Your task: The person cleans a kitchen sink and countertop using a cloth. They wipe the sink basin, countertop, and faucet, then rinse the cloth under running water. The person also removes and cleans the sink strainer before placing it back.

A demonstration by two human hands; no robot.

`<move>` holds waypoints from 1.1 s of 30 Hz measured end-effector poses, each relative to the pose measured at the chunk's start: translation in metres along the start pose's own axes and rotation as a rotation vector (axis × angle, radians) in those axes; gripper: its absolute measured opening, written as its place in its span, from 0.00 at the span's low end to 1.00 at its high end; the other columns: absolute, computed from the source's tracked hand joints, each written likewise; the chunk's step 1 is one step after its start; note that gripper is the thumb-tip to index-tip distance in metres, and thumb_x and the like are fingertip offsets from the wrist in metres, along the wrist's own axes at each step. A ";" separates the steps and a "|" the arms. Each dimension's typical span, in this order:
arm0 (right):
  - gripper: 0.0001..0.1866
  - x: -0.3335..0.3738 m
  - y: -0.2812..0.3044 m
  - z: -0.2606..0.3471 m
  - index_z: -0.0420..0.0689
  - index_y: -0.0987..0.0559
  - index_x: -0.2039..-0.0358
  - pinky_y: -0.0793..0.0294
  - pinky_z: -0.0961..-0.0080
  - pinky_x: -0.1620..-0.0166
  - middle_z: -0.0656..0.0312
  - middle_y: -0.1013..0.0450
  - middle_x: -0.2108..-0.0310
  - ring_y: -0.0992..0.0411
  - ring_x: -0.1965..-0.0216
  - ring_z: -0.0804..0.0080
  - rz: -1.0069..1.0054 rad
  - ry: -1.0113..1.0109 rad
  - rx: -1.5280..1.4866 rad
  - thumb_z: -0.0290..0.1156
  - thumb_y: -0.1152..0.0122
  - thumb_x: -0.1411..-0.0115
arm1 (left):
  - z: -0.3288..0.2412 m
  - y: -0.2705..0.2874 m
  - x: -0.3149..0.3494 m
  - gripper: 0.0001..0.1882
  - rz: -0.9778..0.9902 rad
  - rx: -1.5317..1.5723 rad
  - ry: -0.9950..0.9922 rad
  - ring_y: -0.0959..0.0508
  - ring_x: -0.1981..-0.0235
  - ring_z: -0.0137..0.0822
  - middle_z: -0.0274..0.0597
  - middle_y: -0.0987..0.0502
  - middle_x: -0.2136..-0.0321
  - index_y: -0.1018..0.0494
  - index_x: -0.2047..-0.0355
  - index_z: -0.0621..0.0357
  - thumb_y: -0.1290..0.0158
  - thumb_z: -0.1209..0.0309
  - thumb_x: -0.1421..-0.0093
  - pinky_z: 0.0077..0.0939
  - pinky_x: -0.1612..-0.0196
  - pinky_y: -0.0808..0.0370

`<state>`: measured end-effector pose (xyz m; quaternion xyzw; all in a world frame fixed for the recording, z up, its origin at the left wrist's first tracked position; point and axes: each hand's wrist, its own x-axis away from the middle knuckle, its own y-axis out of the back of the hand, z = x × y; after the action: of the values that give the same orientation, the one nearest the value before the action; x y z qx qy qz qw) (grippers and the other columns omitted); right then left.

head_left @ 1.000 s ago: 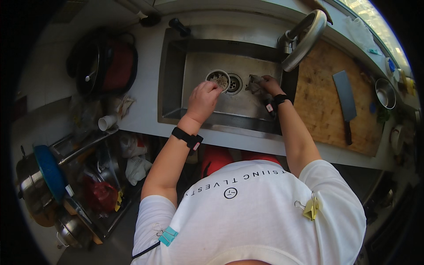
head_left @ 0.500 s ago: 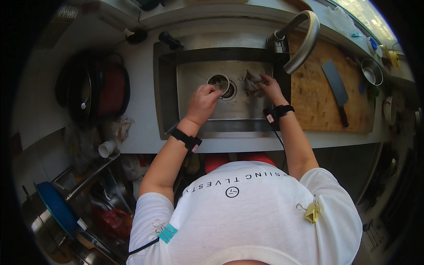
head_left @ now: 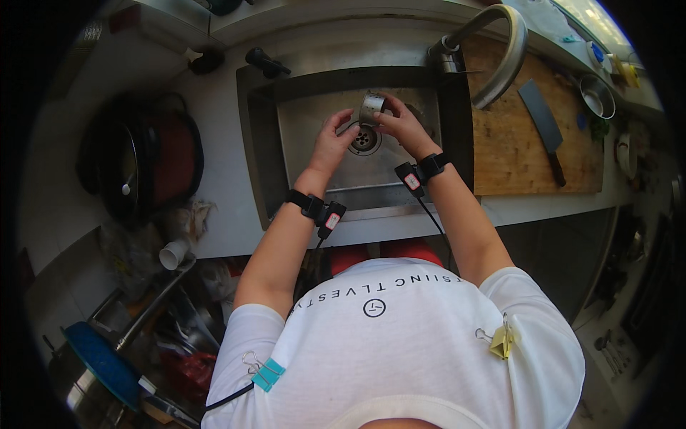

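Note:
Over the stainless steel sink (head_left: 311, 175), my right hand (head_left: 406, 130) grips a metal sink strainer basket (head_left: 371, 107) from its right side. The basket is tipped on its side, and small holes show in its wall. Just left of it is my left hand (head_left: 332, 145), thumb and fingers apart and holding nothing. Below the basket lies the uncovered round drain (head_left: 364, 139), with holes in its plate. A dark patch shows on the sink floor beyond my right hand; I cannot tell what it is.
A curved faucet (head_left: 516, 53) arches at the sink's back right. Right of it, a cleaver (head_left: 541, 118) lies on a wooden cutting board (head_left: 496, 154), with a metal bowl (head_left: 597, 96) beyond. A red and black appliance (head_left: 164, 154) stands on the left counter.
The strainer basket has come up out of the drain and tilted, passing from my left hand to my right. The crumpled greyish thing is no longer in my right hand.

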<state>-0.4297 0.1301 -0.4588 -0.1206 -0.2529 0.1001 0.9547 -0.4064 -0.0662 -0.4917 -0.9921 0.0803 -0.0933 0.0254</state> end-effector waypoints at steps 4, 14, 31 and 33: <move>0.31 -0.023 0.009 -0.015 0.49 0.40 0.36 0.29 0.69 0.47 0.55 0.36 0.43 0.30 0.49 0.65 0.039 0.017 -0.016 0.36 0.44 0.40 | -0.001 0.035 0.007 0.18 -0.184 0.083 0.111 0.27 0.51 0.32 0.41 0.26 0.51 0.31 0.48 0.61 0.47 0.73 0.38 0.25 0.47 0.30; 0.32 -0.088 0.050 -0.142 0.38 0.30 0.47 0.26 0.64 0.52 0.44 0.26 0.55 0.26 0.52 0.53 -0.113 -0.201 0.399 0.41 0.37 0.50 | 0.010 0.070 0.064 0.14 -0.246 0.043 0.345 0.25 0.59 0.28 0.39 0.24 0.58 0.30 0.50 0.61 0.52 0.74 0.36 0.21 0.52 0.28; 0.39 -0.118 0.016 -0.127 0.33 0.33 0.43 0.29 0.66 0.48 0.43 0.31 0.47 0.29 0.48 0.53 -0.055 -0.115 0.683 0.46 0.36 0.50 | 0.028 0.098 0.047 0.15 -0.213 -0.123 0.402 0.24 0.63 0.28 0.39 0.22 0.59 0.30 0.49 0.59 0.53 0.70 0.35 0.22 0.59 0.27; 0.39 -0.121 0.018 -0.127 0.34 0.33 0.43 0.29 0.65 0.48 0.43 0.31 0.47 0.29 0.48 0.52 0.081 -0.272 0.451 0.45 0.35 0.49 | 0.031 0.105 0.046 0.15 -0.197 -0.137 0.396 0.24 0.63 0.28 0.39 0.22 0.59 0.30 0.49 0.59 0.53 0.70 0.35 0.22 0.59 0.27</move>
<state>-0.4710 0.0938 -0.6265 0.0997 -0.3451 0.2075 0.9099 -0.3726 -0.1758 -0.5208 -0.9569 -0.0075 -0.2823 -0.0675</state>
